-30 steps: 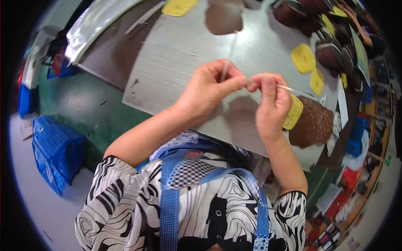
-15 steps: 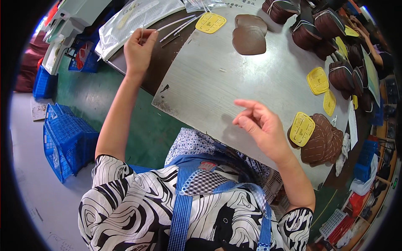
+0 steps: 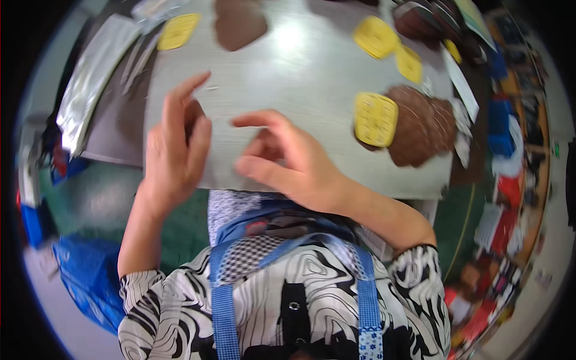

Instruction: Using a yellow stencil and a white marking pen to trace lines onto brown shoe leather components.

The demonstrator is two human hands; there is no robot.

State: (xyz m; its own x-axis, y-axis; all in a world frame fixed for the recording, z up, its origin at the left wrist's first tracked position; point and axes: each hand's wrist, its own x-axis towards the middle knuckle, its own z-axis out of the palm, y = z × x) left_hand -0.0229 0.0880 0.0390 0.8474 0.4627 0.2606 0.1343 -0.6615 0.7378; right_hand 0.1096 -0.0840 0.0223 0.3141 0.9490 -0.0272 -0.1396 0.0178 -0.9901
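From my head camera, looking down: my left hand [image 3: 174, 150] is open, with its fingers spread over the grey table [image 3: 300, 72]. My right hand [image 3: 288, 159] is half curled, with the thumb and first finger close together. I cannot tell if it pinches anything; nothing shows between them. The nearest things are a yellow pad [image 3: 375, 119] lying on a brown piece [image 3: 423, 126], well to the right of my right hand. Another brown piece [image 3: 239, 23] and yellow pad [image 3: 177, 31] lie far up the table.

I think a quick sweep of my right arm could knock the near pad off the table edge.

The picture is blurry. The thin sticks [image 3: 135, 57] by the silver bag [image 3: 90, 84] are hard to make out.
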